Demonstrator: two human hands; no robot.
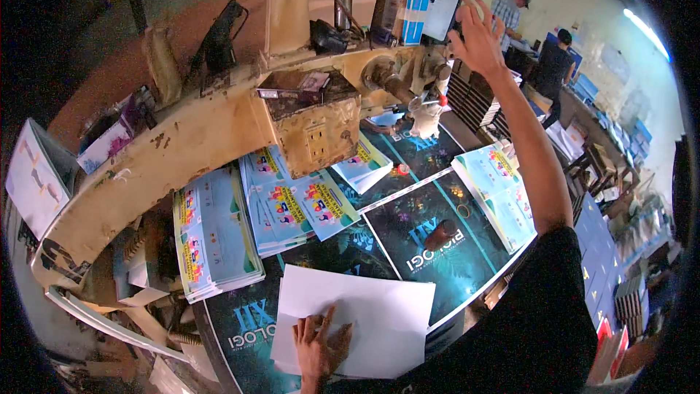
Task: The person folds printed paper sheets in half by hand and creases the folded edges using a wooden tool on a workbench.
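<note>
White paper [386, 321], lying flat toward the near side of a work surface covered with dark printed sheets [386, 226]. Left hand [319, 339] laid palm down on the paper, fingers loosely spread, nothing gripped. Right hand [477, 33] raised at upper right, empty, fingers parted and slightly bent; contact with the pale panel [442, 6] just beside it impossible to tell from this angle. Beyond the paper, stacks of light-blue prints [284, 208] near a worn cream machine arm [197, 135]; another light-blue stack [503, 190] farther right.
</note>
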